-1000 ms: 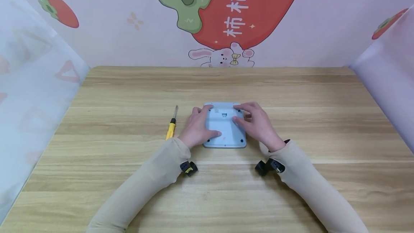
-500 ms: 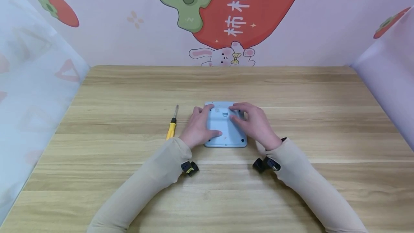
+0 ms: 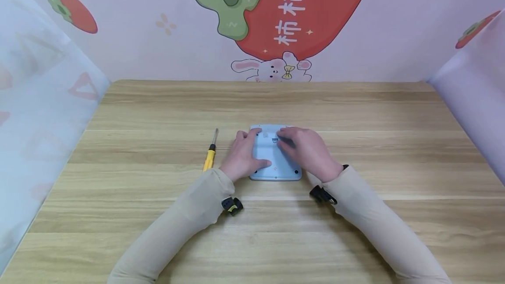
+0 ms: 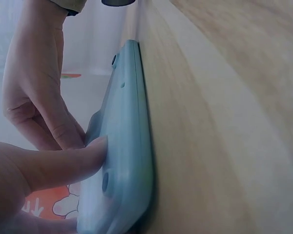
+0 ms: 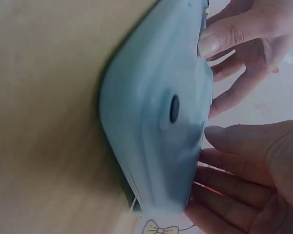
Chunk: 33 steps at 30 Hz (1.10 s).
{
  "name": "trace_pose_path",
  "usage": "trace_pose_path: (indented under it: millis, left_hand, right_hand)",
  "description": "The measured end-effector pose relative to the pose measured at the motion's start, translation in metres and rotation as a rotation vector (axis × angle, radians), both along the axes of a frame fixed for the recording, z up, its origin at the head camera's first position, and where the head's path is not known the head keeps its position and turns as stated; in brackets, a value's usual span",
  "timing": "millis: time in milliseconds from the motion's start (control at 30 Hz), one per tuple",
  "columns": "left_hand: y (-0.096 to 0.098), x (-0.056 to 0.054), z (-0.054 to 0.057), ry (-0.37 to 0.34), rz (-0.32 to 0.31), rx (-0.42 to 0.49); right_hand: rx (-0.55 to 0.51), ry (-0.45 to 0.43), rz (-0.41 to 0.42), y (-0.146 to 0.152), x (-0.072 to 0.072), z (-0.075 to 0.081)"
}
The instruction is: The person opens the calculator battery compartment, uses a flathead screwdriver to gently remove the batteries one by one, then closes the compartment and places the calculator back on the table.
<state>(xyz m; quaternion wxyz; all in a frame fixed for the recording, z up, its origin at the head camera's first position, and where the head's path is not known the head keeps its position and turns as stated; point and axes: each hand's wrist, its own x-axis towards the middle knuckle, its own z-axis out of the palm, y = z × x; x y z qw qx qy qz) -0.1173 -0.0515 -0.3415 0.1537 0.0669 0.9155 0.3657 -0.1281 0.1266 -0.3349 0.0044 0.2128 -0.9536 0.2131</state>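
A light blue calculator [image 3: 276, 159] lies back side up on the wooden table. Its back has dark round feet and a small latch [image 3: 275, 140] near the far edge. My left hand [image 3: 241, 154] rests across its left side. In the left wrist view, the straight left thumb [image 4: 83, 158] presses on the calculator's back. My right hand [image 3: 311, 150] reaches over the right side, its thumb and fingers at the raised part by the latch. The right wrist view shows the right fingers [image 5: 229, 185] fairly straight against the back. My right hand partly covers that raised part.
A screwdriver [image 3: 210, 157] with a yellow handle lies to the left of my left hand, tip pointing away. Its handle end is hidden by the left sleeve. A patterned cloth wall [image 3: 138, 47] stands behind the table's far edge.
My right hand has shifted slightly left over the calculator's back, toward the latch, and its fingertips are closer together. My left hand and the screwdriver stay in place.
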Motion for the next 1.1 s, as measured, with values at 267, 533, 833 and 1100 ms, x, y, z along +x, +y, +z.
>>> trace_pose_path:
  millis: [267, 533, 833, 1100]
  left_hand:
    - [0.0008, 0.0007, -0.0003, -0.005, 0.000, -0.005]
    - [0.0012, 0.0003, -0.0004, -0.002, -0.001, -0.009]
    - [0.0011, 0.0006, -0.0004, -0.004, 0.002, -0.008]
    - [0.0016, 0.0002, -0.0024, 0.000, 0.004, -0.001]
  right_hand:
    - [0.114, 0.004, 0.035, -0.0055, -0.0022, 0.0046]
    - [0.172, 0.051, 0.071, -0.0081, -0.0032, 0.0055]
    - [0.157, 0.073, 0.090, -0.0086, -0.0041, 0.0052]
    - [0.135, 0.055, 0.083, -0.0090, -0.0051, 0.0059]
